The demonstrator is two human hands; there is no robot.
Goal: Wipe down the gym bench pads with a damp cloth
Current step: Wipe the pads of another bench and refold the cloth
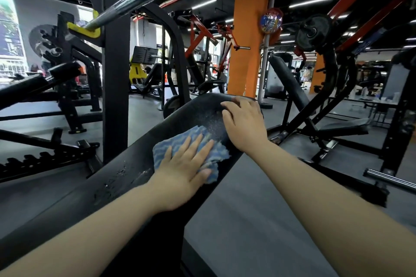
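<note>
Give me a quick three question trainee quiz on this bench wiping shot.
1. True or false: the left hand presses the cloth flat with straight fingers.
2. Where does the right hand rest? A) on the barbell B) on the pad's top end C) on the floor
3. Fill in: the cloth is striped white and ____.

Key: 1 true; 2 B; 3 blue.
</note>
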